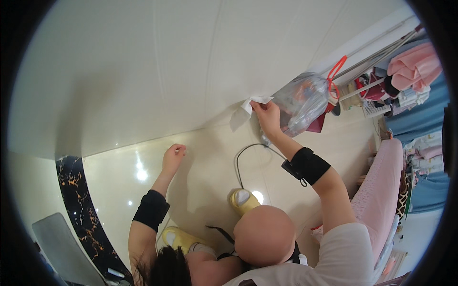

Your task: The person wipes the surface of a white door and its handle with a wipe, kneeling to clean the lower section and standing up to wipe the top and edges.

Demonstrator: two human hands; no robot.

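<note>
My right hand pinches a white sheet of tissue or wipe between thumb and fingers. The sheet hangs loosely beside the smooth white wall. Just right of that hand stands a full, translucent grey plastic bag, its red drawstring tied at the top. My left hand is held over the glossy tiled floor with curled fingers. A small pale spot shows at its fingertips, and I cannot tell whether it is a held thing.
A black cable loops above the floor from my right armband. Yellow slippers are on my feet. A dark marbled strip crosses the floor at left. On the right are a pink-covered bed and a rack with hanging clothes.
</note>
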